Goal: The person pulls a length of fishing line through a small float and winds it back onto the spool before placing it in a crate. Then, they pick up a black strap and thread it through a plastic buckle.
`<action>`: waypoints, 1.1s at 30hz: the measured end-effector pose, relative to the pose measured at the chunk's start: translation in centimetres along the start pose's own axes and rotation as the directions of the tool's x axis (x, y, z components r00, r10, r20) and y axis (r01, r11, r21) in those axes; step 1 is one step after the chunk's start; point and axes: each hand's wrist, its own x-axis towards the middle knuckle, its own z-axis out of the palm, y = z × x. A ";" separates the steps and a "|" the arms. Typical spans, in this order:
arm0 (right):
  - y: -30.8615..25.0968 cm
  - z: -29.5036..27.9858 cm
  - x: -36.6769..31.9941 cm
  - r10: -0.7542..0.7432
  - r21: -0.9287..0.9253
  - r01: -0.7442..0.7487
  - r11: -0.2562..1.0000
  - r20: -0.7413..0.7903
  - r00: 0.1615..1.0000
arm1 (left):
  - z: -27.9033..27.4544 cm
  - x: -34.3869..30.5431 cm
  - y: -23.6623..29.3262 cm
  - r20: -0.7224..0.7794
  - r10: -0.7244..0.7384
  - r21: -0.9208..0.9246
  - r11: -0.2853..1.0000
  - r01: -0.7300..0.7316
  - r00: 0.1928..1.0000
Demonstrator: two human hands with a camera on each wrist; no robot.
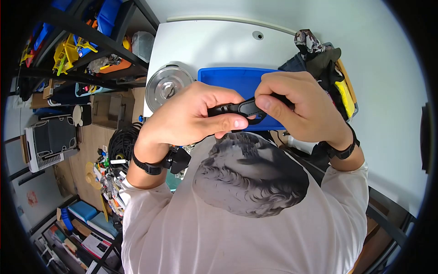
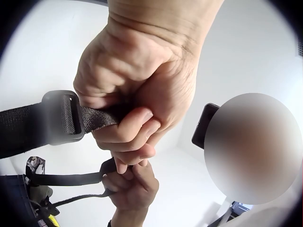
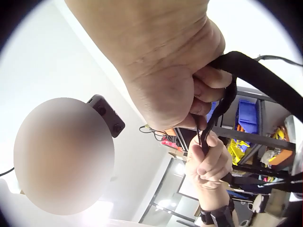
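Note:
Both hands meet above a blue tray [image 1: 228,76] in the head view, holding a black strap [image 1: 249,108]. The left hand [image 1: 187,114] pinches one part between thumb and fingers. Curled fingers of the right hand [image 1: 303,107] grip the other side, its thumb pressed on the strap. In the left wrist view the left hand [image 2: 137,80] has its fingers curled round black webbing, with a plastic buckle [image 2: 63,117] beside it. Strap loops [image 3: 265,78] run out from the right hand [image 3: 175,90] in the right wrist view. The palms hide part of the strap.
A round metal lid [image 1: 169,86] lies on the white table [image 1: 205,43], left of the tray. Dark clothing and a patterned cloth [image 1: 309,42] are heaped in a container at the right. Shelves with bins [image 1: 108,17] stand at the left, near coiled black cable [image 1: 124,145].

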 end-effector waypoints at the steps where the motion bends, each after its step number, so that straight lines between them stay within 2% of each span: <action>1: 0.0 0.0 0.0 0.015 -0.007 -0.015 1.000 0.010 1.000 | 0.1 0.0 0.0 -0.009 -0.007 -0.004 1.000 0.007 1.000; 9: 0.0 0.2 -0.1 0.022 -0.016 -0.023 1.000 -0.034 0.999 | 0.2 0.3 0.4 -0.013 -0.011 0.005 1.000 0.011 1.000; 18: 0.4 0.9 -0.4 0.023 -0.068 -0.030 0.997 -0.100 0.995 | 0.4 0.7 -0.2 -0.035 0.093 0.016 0.996 -0.093 0.995; 20: 0.3 0.5 -0.5 0.014 -0.094 -0.023 0.995 -0.105 0.994 | 0.4 1.0 -0.9 -0.079 0.213 0.274 0.944 -0.184 0.974; 21: 0.1 -0.2 -0.6 0.024 -0.090 -0.031 0.995 -0.078 0.997 | 0.3 0.9 -0.7 -0.075 0.215 0.278 0.942 -0.186 0.974; 23: 0.0 -1.2 -1.1 0.038 -0.088 -0.043 0.995 -0.056 0.998 | 0.1 0.5 -0.4 -0.011 0.324 0.500 0.821 -0.275 0.946; 25: 0.1 -2.0 -2.1 0.010 -0.188 -0.011 0.982 -0.005 1.000 | 0.4 0.5 -0.6 -0.001 0.364 0.472 0.821 -0.320 0.931; 27: 0.9 -1.9 -2.9 -0.018 -0.187 0.016 0.982 -0.009 1.000 | 0.5 0.5 -1.2 0.035 0.421 0.522 0.766 -0.375 0.907; 29: 1.1 -1.9 -3.5 -0.046 -0.185 0.043 0.982 -0.014 0.999 | 0.6 0.6 -1.4 0.032 0.428 0.527 0.761 -0.379 0.903; 31: 1.2 -2.2 -4.0 0.005 -0.214 0.008 0.977 0.062 0.998 | 0.5 0.8 -1.3 0.051 0.405 0.563 0.743 -0.361 0.913; 33: 1.2 -2.0 -4.1 -0.022 -0.219 0.028 0.975 0.029 0.999 | 0.6 0.9 -1.3 0.040 0.395 0.557 0.753 -0.349 0.918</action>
